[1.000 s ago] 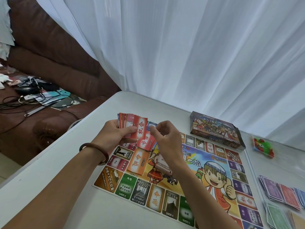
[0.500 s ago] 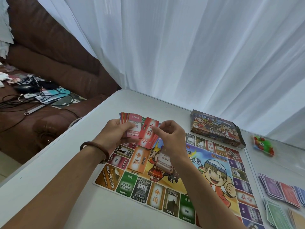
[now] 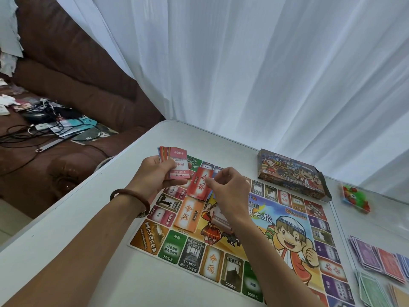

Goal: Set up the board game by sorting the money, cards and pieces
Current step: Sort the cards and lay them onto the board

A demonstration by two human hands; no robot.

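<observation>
So the left grip (image 3: 159, 173) is curled round a fanned stack of cards (image 3: 177, 162), held just above the far left corner of the game board (image 3: 287, 220). The pink card on top reads "1100元"; too many edges to count in that fan. The right grip (image 3: 230, 191) pinches a red card (image 3: 200, 185) by its right edge with thumb and forefinger, tilted, just beside the stack and over the board. It has big white characters I can't read for sure, and there may be more cards tucked behind it. One orange card pile (image 3: 188, 214) lies on the board right below that. Along the near edge the board squares show "2400元", "支付500元", "2000元" and "5000元", plus "3600元" on the left side. One game box (image 3: 290, 173) with cartoon kids sits on the table (image 3: 88, 240) touching the board's far edge. One clear bag of green and red pieces (image 3: 354, 198) lies well to the right of it. Paper money sits at the right edge in loose piles: purple (image 3: 367, 254), red (image 3: 389, 264), green (image 3: 371, 291) and a tan one (image 3: 400, 295), so four I can count, with a blue bit cut off by the frame. One brown bracelet (image 3: 130, 196) is on the left wrist.
</observation>
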